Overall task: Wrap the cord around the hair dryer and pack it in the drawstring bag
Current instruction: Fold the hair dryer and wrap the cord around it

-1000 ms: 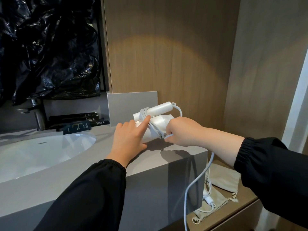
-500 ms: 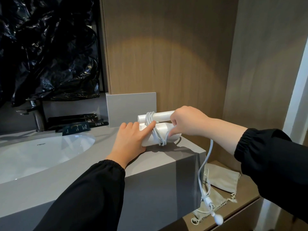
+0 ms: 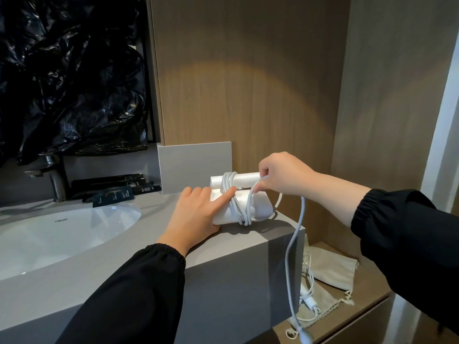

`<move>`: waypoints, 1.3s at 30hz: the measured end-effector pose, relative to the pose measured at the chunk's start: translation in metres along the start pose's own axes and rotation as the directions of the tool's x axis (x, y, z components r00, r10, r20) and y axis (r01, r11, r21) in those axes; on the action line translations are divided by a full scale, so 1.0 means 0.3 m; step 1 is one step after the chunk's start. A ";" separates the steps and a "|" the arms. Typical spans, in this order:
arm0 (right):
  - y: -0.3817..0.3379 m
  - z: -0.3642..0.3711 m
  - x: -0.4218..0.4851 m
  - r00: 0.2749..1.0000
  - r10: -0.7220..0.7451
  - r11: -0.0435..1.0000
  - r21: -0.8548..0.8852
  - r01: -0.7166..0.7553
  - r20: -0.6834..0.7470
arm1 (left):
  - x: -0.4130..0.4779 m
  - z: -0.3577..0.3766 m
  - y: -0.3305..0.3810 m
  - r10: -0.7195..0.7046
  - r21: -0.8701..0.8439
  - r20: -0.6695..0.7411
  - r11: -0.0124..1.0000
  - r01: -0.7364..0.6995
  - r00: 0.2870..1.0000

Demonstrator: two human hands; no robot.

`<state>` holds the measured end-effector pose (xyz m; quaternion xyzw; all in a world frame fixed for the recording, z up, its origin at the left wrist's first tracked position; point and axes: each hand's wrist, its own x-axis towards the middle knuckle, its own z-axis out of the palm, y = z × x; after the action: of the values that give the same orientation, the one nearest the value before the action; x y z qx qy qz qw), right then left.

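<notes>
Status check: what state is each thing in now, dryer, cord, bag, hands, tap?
White folded hair dryer: lying on the grey counter, handle folded.
White cord: partly wrapped round the dryer; rest hangs over the counter edge.
Beige drawstring cloth bag: flat on the lower wooden shelf, dryer not inside.
Left hand: flat, pressing the dryer.
Right hand: pinching the cord.
Metal faucet: no water running.
</notes>
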<state>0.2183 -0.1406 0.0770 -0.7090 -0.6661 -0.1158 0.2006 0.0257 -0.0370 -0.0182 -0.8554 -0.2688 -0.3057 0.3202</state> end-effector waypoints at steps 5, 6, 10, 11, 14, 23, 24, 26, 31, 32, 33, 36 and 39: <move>0.011 -0.015 0.017 0.996 -0.052 0.992 0.117 0.043 0.076 | -0.001 -0.011 0.006 0.041 -0.025 -0.038 0.999 -0.042 0.998; 0.012 -0.018 0.018 0.995 -0.058 0.991 0.123 0.047 0.087 | -0.001 -0.013 0.007 0.050 -0.033 -0.044 0.998 -0.052 0.998; 0.006 -0.011 0.029 1.000 -0.026 0.989 0.143 0.026 -0.001 | -0.001 -0.010 0.006 0.090 -0.038 -0.082 0.995 -0.094 0.993; 0.002 -0.009 0.032 0.999 -0.003 0.988 0.153 0.009 -0.038 | -0.002 -0.010 0.007 0.107 -0.038 -0.090 0.993 -0.111 0.990; -0.016 0.001 0.037 0.995 0.037 0.991 0.130 -0.025 -0.090 | -0.002 -0.008 0.006 0.140 -0.052 -0.096 0.988 -0.145 0.986; -0.037 0.023 0.042 0.985 0.076 0.993 0.105 -0.061 -0.154 | 0.000 -0.001 0.008 0.126 -0.105 -0.070 0.986 -0.133 0.990; -0.035 0.024 0.043 0.985 0.074 0.993 0.103 -0.059 -0.156 | 0.002 0.004 0.008 0.130 -0.124 -0.066 0.983 -0.138 0.989; -0.035 0.025 0.046 0.985 0.071 0.993 0.103 -0.055 -0.154 | 0.005 0.013 0.005 0.144 -0.137 -0.048 0.979 -0.149 0.988; -0.044 0.029 0.057 0.987 0.049 0.995 0.095 -0.035 -0.151 | 0.000 0.016 0.001 0.146 -0.166 -0.072 0.974 -0.157 0.987; -0.047 0.031 0.060 0.987 0.042 0.995 0.093 -0.028 -0.154 | 0.000 0.016 0.000 0.145 -0.177 -0.085 0.972 -0.158 0.986; -0.048 0.032 0.063 0.987 0.034 0.996 0.089 -0.020 -0.160 | 0.001 0.017 -0.002 0.144 -0.180 -0.098 0.971 -0.160 0.985; -0.047 0.031 0.067 0.984 -0.007 0.998 0.061 0.018 -0.175 | 0.002 0.015 -0.004 0.155 -0.163 -0.105 0.972 -0.171 0.982; -0.050 0.020 0.060 0.984 -0.072 0.997 0.024 0.076 -0.161 | 0.002 0.011 -0.002 0.173 -0.149 -0.104 0.971 -0.187 0.980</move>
<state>0.2045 -0.1212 0.0813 -0.6691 -0.6754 -0.1695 0.2596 0.0268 -0.0339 -0.0197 -0.8843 -0.1505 -0.3339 0.2897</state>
